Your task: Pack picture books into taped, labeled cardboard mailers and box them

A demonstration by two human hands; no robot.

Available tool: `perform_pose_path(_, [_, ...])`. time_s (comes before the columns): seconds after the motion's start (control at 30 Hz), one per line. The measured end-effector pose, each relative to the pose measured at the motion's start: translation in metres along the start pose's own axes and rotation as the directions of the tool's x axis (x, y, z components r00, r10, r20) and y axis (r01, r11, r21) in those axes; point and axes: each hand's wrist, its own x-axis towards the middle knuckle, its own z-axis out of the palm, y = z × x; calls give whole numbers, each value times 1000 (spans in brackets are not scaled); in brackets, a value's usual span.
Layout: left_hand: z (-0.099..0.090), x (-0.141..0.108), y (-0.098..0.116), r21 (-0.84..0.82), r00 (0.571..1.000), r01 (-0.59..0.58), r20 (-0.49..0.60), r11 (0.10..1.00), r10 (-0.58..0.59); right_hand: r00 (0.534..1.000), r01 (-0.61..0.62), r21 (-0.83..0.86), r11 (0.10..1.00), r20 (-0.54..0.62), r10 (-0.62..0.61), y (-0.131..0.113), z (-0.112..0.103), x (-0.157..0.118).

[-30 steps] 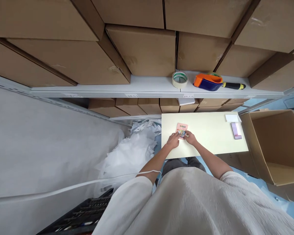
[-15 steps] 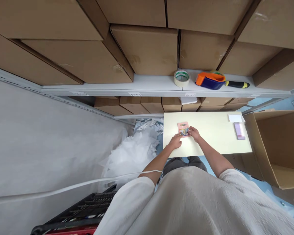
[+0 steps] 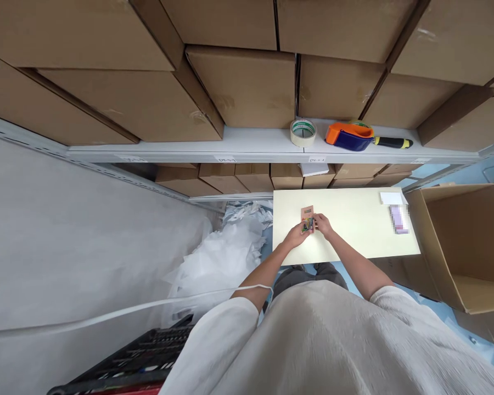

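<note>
A small pink booklet-like packet [image 3: 307, 213] with a coloured picture on its lower half is held over the pale yellow tabletop [image 3: 349, 236]. My left hand [image 3: 297, 236] grips its lower left part, fingers reaching over the picture. My right hand [image 3: 322, 223] pinches its right edge. The packet looks slightly tilted up from the table. Whether it is a booklet or a flat pack I cannot tell.
A white card [image 3: 391, 198] and a blurred purple item [image 3: 399, 219] lie at the table's right end, by an open carton [image 3: 465, 247]. The shelf ahead holds a tape roll [image 3: 303, 133], a tape dispenser [image 3: 349, 136] and cartons. White wrapping sheets [image 3: 226, 263] are heaped at left.
The packet, lying flat on the table before, is now lifted and tilted between both hands. My left fingers have closed further over its lower part.
</note>
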Motion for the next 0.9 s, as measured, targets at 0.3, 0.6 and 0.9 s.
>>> perform_pose_path(0.3, [-20, 3, -6, 154, 950, 192, -277, 969, -144, 999, 15, -107, 994, 42, -11, -6, 4, -13])
perform_pose_path(0.6, [-13, -4, -33, 173, 952, 212, -258, 962, -163, 1000, -25, -150, 988, -10, 24, 16, 1, -10])
perform_pose_path(0.9, [-5, -9, -36, 159, 983, 122, -153, 980, -97, 997, 6, -46, 999, 71, -3, 26, 19, -12])
